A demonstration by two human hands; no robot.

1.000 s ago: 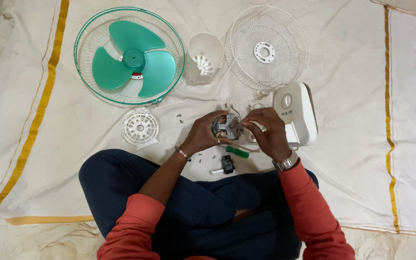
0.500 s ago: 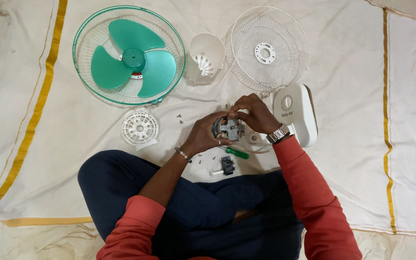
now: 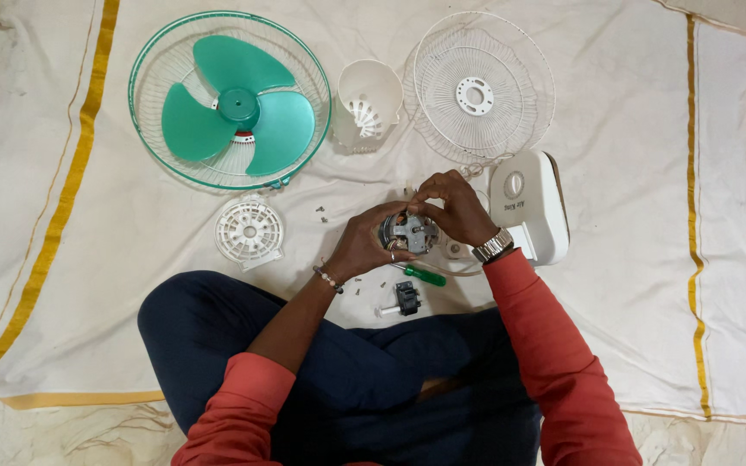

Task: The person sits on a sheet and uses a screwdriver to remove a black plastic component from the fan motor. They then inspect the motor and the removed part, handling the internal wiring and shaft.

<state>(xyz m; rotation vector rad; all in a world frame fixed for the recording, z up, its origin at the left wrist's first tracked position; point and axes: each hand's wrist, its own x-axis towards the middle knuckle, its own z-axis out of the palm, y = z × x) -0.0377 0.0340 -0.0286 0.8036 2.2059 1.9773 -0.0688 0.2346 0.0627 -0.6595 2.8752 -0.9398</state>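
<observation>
A small grey metal fan motor sits between both hands above the white cloth. My left hand cups it from the left and below. From the upper right, my right hand curls its fingers over the motor's top edge; a metal watch is on that wrist. A green-handled screwdriver lies on the cloth just under the motor. Close to my knee rests a small black part with a white stub.
A green fan blade in its wire guard lies at the back left, a white motor cover and a white wire guard behind the hands. The white fan base is right of them, a round white grille left. Small screws are scattered nearby.
My right hand has shifted from the motor's right side up and over its top edge. The left hand has stayed cupped on the motor.
</observation>
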